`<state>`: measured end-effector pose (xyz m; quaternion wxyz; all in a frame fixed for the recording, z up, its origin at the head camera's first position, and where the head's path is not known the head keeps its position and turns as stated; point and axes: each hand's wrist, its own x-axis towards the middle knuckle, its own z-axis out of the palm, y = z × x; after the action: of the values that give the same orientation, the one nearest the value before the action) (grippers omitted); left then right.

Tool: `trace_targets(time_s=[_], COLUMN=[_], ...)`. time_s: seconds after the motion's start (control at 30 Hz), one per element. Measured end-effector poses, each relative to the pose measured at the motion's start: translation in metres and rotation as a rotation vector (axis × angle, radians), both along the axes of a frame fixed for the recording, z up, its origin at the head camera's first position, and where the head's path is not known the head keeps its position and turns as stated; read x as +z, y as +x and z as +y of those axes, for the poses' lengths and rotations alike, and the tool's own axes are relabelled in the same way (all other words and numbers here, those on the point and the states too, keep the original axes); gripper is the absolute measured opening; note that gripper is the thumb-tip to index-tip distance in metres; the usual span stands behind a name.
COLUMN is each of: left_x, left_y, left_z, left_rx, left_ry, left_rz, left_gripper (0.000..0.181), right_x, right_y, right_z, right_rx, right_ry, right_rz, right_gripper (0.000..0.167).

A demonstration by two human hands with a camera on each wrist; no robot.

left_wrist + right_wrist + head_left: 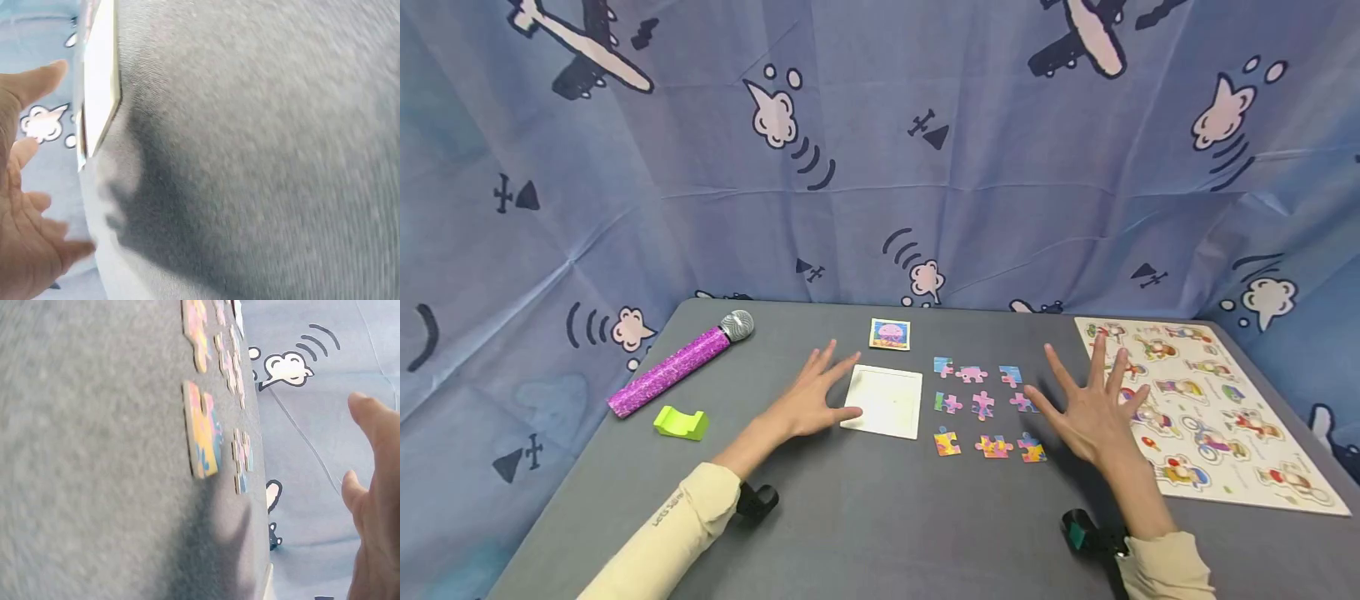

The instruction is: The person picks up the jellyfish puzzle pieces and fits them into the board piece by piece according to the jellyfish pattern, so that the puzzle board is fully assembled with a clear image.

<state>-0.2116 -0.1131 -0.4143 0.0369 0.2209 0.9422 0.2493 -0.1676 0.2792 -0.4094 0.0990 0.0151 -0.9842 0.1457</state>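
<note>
My left hand (pixel 808 402), fingers spread, hovers by the left edge of a white square tray (pixel 883 402); in the left wrist view the hand (pixel 28 206) holds nothing and the tray (pixel 100 75) lies beyond the thumb. My right hand (pixel 1093 412) is spread above the table just right of the loose puzzle pieces (pixel 982 405), which lie in three rows. In the right wrist view a yellow piece (pixel 201 431) lies flat, apart from the raised hand (pixel 378 487). A small picture card (pixel 890 334) with a pink figure lies behind the tray.
A pink glittery microphone (pixel 673 371) and a lime green block (pixel 681 423) lie at the left. At the right is a large board (pixel 1240 417) with printed figures, partly behind the right hand. A blue patterned cloth (pixel 865 167) hangs behind the grey table (pixel 880 517).
</note>
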Motion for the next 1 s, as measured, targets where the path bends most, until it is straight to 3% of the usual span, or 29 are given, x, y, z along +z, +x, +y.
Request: trace_targets(time_s=[0.17, 0.43, 0.67, 0.9, 1.0], left_x=[0.003, 0.004, 0.002, -0.002, -0.003], left_y=[0.0, -0.001, -0.002, -0.001, 0.0], left_z=[0.002, 0.007, 0.008, 0.012, 0.012], left_rx=[-0.053, -0.102, -0.164, -0.137, -0.142], left_ry=[-0.011, -0.056, -0.028, 0.066, 0.087], left_rz=[-0.035, 0.021, 0.006, -0.014, 0.013], left_gripper=[0.065, 0.059, 0.055, 0.051, 0.054], right_x=[-0.001, -0.002, 0.001, 0.004, 0.004], right_y=[-0.002, -0.005, -0.01, -0.012, -0.013], right_z=[-0.003, -0.006, -0.007, -0.008, -0.011], right_rx=[0.023, 0.068, 0.036, 0.009, 0.009], right_ry=[-0.077, -0.239, -0.437, -0.673, -0.779], right_rz=[-0.018, -0.027, -0.064, -0.036, -0.031], right_gripper=[0.074, 0.065, 0.06, 0.055, 0.055])
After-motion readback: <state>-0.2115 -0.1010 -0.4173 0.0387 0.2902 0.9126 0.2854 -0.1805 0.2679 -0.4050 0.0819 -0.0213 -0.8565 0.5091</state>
